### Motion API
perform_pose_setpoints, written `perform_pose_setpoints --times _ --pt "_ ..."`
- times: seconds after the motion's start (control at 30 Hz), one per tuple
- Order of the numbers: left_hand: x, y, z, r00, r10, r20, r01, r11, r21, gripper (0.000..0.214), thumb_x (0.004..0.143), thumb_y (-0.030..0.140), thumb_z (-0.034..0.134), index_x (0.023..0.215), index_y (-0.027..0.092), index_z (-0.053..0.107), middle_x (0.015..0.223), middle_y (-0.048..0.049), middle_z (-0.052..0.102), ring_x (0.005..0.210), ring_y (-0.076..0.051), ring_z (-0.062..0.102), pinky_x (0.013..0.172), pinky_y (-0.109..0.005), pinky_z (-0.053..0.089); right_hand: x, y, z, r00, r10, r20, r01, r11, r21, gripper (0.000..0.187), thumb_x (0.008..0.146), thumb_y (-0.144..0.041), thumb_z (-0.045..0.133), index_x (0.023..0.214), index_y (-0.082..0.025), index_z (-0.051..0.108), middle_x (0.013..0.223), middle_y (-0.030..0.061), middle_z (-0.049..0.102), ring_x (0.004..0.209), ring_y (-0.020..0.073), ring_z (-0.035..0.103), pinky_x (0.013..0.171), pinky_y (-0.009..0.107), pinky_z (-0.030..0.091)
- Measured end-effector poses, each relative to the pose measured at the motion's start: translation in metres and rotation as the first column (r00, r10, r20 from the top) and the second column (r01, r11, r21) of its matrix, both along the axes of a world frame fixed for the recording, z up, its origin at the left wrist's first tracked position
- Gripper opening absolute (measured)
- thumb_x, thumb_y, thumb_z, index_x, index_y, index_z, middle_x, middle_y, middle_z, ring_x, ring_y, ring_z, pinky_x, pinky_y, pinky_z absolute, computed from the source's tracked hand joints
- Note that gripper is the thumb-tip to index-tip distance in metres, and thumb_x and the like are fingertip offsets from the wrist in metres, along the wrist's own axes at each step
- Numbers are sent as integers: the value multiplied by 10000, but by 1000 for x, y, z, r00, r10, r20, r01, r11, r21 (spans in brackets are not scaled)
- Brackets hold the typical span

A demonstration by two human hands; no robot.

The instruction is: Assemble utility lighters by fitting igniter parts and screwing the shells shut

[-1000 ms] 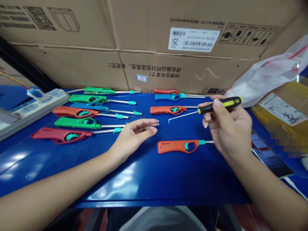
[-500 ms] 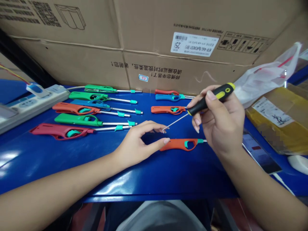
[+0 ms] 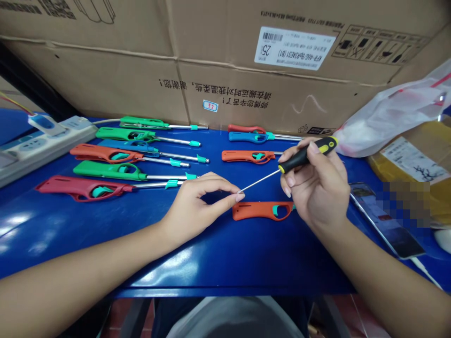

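Note:
My right hand [image 3: 319, 183] holds a screwdriver [image 3: 306, 156] by its black and yellow handle, with the thin metal shaft slanting down to the left. Thumb and fingertips of my left hand [image 3: 202, 204] are pinched together at the tip of that shaft; whether a tiny part sits between them is too small to tell. Just below the tip lies an orange gas lighter [image 3: 252, 211] with a teal trigger, flat on the blue table [image 3: 225, 263]. Its right end is hidden behind my right hand.
Several lighters lie at left, among them a red lighter [image 3: 82, 188] and a green lighter [image 3: 109, 170]. Behind mine are another orange lighter [image 3: 243, 156] and a blue lighter [image 3: 246, 136]. A power strip [image 3: 45, 141], cardboard box [image 3: 218, 56], plastic bag [image 3: 384, 117] and phone [image 3: 387, 218] surround the area.
My left thumb and fingers have closed from a gap to a pinch at the screwdriver's tip. My right hand and the screwdriver handle have dipped slightly. The view has shifted a little.

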State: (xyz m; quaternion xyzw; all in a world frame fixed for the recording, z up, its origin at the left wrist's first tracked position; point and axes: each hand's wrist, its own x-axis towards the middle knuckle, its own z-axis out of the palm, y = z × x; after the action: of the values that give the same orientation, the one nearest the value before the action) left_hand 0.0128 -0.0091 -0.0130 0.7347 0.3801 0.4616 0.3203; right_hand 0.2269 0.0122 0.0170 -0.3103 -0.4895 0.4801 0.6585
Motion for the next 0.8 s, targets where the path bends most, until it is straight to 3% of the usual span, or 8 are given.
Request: perform_pose_setpoints --times 0.43,0.6,0.8 --pt "-1 3 -1 990 -13 -142 31 992 125 46 873 215 754 854 223 795 835 -20 801 783 -185 693 794 -344 553 -3 -12 6 962 -76 264 36 988 152 185 919 -388 720 954 -291 566 803 -26 722 434 110 539 372 281 469" --pt "-3 3 -4 986 -11 -168 35 990 137 50 873 212 751 855 219 798 839 -24 802 787 -184 683 788 -342 550 -2 -13 4 934 -40 354 -16 988 155 105 958 -367 672 980 -326 578 835 -27 728 438 109 570 386 291 475" --pt "-2 4 -8 979 -45 -198 68 991 112 56 880 211 741 877 223 795 865 -21 802 817 -189 679 815 -352 541 -6 -14 5 932 14 363 -69 988 139 168 932 -411 700 975 -320 565 828 -35 705 447 98 568 386 268 472"
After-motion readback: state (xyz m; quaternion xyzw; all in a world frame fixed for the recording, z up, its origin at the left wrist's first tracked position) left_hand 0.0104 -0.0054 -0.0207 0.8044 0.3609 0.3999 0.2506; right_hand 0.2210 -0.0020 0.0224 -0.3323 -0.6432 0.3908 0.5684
